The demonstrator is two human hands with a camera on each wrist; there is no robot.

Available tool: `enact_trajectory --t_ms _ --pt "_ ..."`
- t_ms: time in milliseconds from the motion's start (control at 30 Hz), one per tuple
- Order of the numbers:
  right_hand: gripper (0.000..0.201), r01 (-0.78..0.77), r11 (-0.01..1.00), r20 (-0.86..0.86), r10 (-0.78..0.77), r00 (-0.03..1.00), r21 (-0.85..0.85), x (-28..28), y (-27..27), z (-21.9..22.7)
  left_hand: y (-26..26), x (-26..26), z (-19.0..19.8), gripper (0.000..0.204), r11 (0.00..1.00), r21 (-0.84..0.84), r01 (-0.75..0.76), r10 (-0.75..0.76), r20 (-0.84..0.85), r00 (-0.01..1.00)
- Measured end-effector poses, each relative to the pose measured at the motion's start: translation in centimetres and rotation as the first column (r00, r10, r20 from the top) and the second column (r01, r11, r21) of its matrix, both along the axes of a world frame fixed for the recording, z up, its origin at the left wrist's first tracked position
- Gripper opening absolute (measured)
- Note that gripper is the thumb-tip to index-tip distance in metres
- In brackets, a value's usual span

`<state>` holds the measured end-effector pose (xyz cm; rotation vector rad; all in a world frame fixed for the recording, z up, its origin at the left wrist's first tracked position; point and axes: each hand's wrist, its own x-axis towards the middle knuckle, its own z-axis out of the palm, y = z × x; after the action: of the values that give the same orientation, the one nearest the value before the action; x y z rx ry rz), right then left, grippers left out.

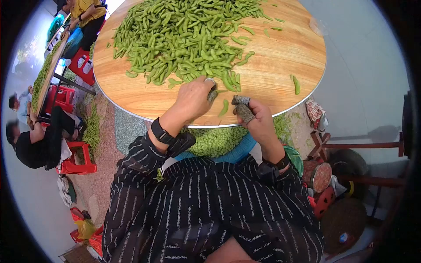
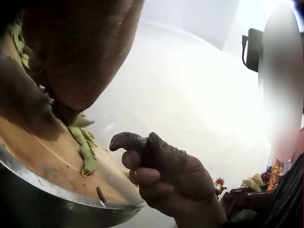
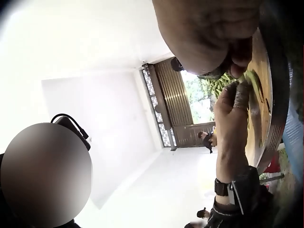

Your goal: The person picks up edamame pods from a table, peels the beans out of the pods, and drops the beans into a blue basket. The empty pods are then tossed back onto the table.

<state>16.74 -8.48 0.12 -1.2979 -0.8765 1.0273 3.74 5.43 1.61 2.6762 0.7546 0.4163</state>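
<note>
My left hand (image 1: 195,98) is at the near edge of the round wooden table, with grey wraps on its thumb and index finger. Its thumb and finger pinch a green soybean pod (image 1: 220,91), mostly hidden by the fingertips. To the right, my right hand (image 1: 258,120) is over the table rim, its thumb and index finger also wrapped in grey. Nothing shows between those fingertips in the left wrist view, where the other fingers are curled. Between the hands lies a single pod (image 1: 224,107). A big heap of soybean pods (image 1: 175,39) spreads beyond my left hand.
The wooden table (image 1: 280,65) has a metal rim. Below its edge, a blue basin (image 1: 237,153) holds shelled green beans (image 1: 215,142). One stray pod (image 1: 296,85) lies at right. People sit at another table on the left, near red stools (image 1: 79,158). A wooden rack (image 1: 359,147) stands at right.
</note>
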Motion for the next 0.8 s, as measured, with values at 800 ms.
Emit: enact_trajectory --t_ms 800 --pt "0.011 -0.126 0.991 -0.117 0.122 0.986 -0.034 -2.3 0.1 2.6 -2.9 -3.7 1.6 0.014 0.661 -0.710 0.245 -0.009 0.319 0.948"
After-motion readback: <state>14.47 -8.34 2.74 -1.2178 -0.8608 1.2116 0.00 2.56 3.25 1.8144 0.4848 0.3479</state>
